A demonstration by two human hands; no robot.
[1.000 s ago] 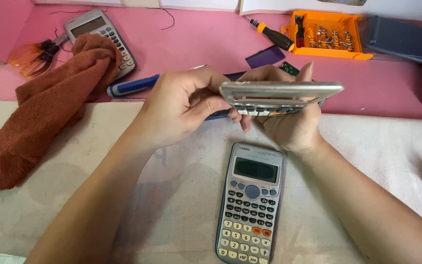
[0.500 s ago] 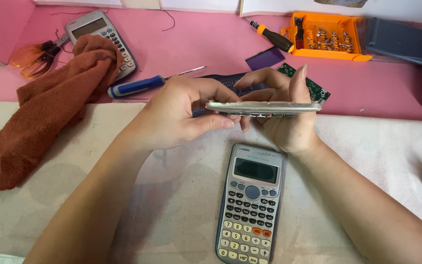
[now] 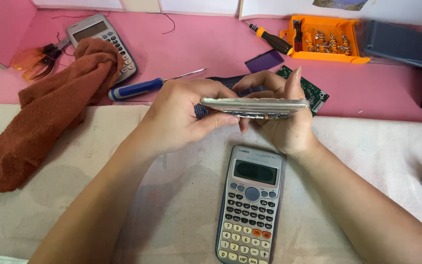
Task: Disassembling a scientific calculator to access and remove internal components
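Head view: left hand (image 3: 179, 120) and right hand (image 3: 284, 122) both grip a flat silver casing (image 3: 254, 104) edge-on, above a calculator (image 3: 251, 205) on white cloth (image 3: 387, 146). Circuit board (image 3: 313, 90) behind; brown towel (image 3: 50, 107) and screwdriver (image 3: 137, 88) left.

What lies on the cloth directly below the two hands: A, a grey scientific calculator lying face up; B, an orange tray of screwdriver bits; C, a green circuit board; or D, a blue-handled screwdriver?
A: the grey calculator lies face up on the cloth, just below the left hand and right hand, which hold a flat silver panel edge-on between them.
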